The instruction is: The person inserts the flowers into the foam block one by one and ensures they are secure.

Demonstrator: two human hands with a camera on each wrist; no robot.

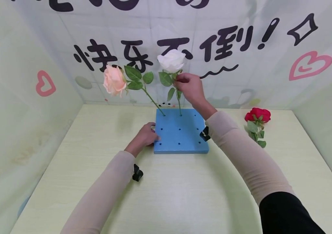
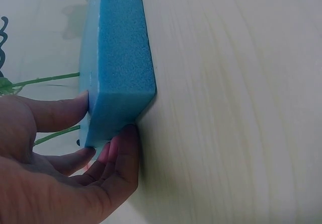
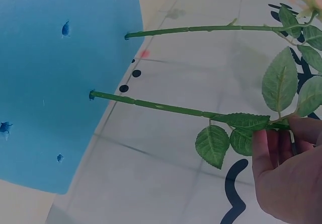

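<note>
White rose (image 1: pixel 171 61) stands in the back middle hole (image 1: pixel 180 115) of the blue block (image 1: pixel 180 136), our right hand (image 1: pixel 190 89) pinching high on its stem (image 1: pixel 179 105), our left hand (image 1: pixel 144 136) gripping the block's left edge, so we should push straight along the stem to avoid bending it.

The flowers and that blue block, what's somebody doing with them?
A person is using both hands. The right hand pinches the white rose just below its bloom, and its stem is in a back hole of the blue block. The left hand grips the block's left edge. A peach rose leans left from another back hole. The red rose lies on the table.
</note>
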